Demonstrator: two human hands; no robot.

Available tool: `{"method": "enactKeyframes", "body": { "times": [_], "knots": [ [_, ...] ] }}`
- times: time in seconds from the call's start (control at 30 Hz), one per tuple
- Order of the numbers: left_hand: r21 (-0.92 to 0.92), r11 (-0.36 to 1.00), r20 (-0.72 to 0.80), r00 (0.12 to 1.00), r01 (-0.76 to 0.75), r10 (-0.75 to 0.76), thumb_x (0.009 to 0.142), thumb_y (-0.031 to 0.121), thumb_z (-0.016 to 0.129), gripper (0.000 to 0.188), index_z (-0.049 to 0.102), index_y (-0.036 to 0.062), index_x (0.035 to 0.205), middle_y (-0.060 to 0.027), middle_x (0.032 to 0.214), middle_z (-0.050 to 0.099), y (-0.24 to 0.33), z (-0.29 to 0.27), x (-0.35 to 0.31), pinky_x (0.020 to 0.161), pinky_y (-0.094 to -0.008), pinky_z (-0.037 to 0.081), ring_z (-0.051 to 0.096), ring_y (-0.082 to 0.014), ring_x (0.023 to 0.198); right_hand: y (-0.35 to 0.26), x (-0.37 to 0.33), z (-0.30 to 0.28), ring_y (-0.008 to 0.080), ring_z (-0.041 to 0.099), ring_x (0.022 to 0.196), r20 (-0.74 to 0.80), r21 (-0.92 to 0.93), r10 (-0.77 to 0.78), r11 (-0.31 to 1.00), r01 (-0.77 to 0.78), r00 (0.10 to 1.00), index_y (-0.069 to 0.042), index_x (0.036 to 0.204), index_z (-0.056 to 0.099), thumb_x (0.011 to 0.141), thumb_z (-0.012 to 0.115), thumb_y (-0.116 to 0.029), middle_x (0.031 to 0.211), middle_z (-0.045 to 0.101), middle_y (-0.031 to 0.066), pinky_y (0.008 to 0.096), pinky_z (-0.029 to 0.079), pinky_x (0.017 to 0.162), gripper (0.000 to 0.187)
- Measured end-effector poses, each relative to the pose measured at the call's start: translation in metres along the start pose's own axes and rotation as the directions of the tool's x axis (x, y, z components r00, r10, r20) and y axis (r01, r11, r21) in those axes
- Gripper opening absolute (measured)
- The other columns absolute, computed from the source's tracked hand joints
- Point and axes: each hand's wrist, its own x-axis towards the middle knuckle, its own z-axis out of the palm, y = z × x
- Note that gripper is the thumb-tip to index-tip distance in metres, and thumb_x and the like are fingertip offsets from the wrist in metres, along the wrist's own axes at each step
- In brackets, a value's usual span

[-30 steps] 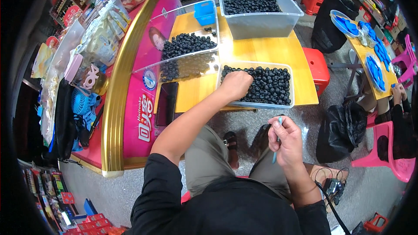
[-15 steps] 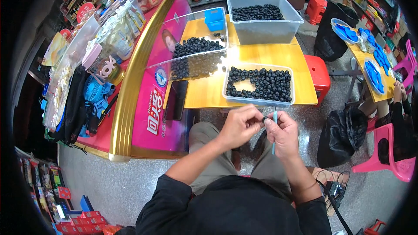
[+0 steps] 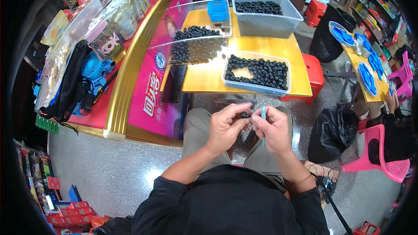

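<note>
My left hand (image 3: 221, 129) pinches a small round black piece (image 3: 244, 115) between thumb and fingers, above my lap. Close beside it, my right hand (image 3: 275, 131) is closed around a slim light-blue pen-like tool (image 3: 263, 112), held nearly upright. The fingertips of both hands almost meet, and they hide the tool's middle and part of the piece. Beyond the hands, a shallow clear tray (image 3: 257, 88) on the table holds many similar black pieces (image 3: 272, 73), with a bare patch at its left side.
The yellow table (image 3: 204, 86) also carries a deep translucent tub (image 3: 266, 27) of black pieces and a clear bin holding more, with a blue basket (image 3: 217, 11). A pink counter with gold edging (image 3: 130, 78) stands left. Red stool (image 3: 311, 74), black bag (image 3: 333, 135) and another person's hand (image 3: 392, 100) are right.
The view has shifted, so the table sits slightly higher. My left hand has turned, and more of the black piece shows. My right hand still grips the blue tool.
</note>
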Motion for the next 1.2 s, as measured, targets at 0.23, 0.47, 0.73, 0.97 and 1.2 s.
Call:
{"method": "enactKeyframes", "body": {
  "times": [0.23,0.47,0.73,0.97,1.2],
  "knots": [
    [0.362,0.917,-0.069,0.976,-0.168,0.206,0.076,-0.011,0.063,0.064,0.043,0.0026,0.135,-0.0098,0.098,0.070,0.009,0.000,-0.003,0.067,-0.0243,0.052,0.064,-0.0105,0.078,0.002,-0.002,0.001,0.0010,0.042,0.048,0.028,0.086,0.088,0.992,-0.091,0.996,-0.003,0.086,0.061,0.085,0.066,-0.010,0.065,0.056,-0.0013,0.0164,0.030,0.041,0.008],
    [0.488,0.795,0.022,0.916,-0.360,0.401,0.070,-0.009,0.067,0.059,0.054,0.0033,0.127,-0.0127,0.097,0.069,0.007,0.002,-0.004,0.063,-0.0270,0.052,0.066,-0.0180,0.071,0.002,-0.002,0.005,0.0013,0.041,0.049,0.139,0.188,0.151,0.966,-0.176,0.979,-0.002,0.095,0.064,0.086,0.064,-0.010,0.066,0.054,-0.0014,0.0167,0.029,0.042,0.012],
    [0.037,0.980,0.028,0.980,-0.196,0.195,0.073,0.003,0.074,0.034,0.068,0.0044,0.107,-0.0061,0.099,0.060,-0.001,-0.009,-0.001,0.060,-0.0224,0.042,0.049,-0.0077,0.072,0.022,0.002,-0.006,0.0064,0.037,0.047,0.441,0.523,0.079,0.787,-0.327,0.894,-0.003,0.104,0.061,0.091,0.059,-0.014,0.064,0.049,0.0001,0.0204,0.030,0.042,0.016],
    [0.340,0.874,0.006,0.930,-0.347,0.366,0.074,0.002,0.072,0.024,0.066,0.0024,0.097,-0.0092,0.091,0.060,0.010,-0.008,0.002,0.062,-0.0294,0.046,0.058,-0.0200,0.074,0.013,-0.001,0.002,0.0060,0.037,0.046,0.229,0.412,0.151,0.880,-0.236,0.962,-0.001,0.094,0.060,0.091,0.058,-0.012,0.062,0.050,0.0004,0.0201,0.029,0.042,0.011],
    [0.522,0.705,0.129,0.862,-0.480,0.491,0.067,-0.002,0.071,0.029,0.062,0.0013,0.095,-0.0126,0.083,0.061,0.005,-0.003,0.002,0.062,-0.0355,0.049,0.059,-0.0298,0.072,0.006,-0.003,0.002,0.0020,0.043,0.050,0.007,0.073,0.013,0.997,-0.013,1.000,-0.001,0.087,0.062,0.082,0.068,-0.006,0.065,0.056,-0.0014,0.0172,0.032,0.044,0.009]
  ]
}}
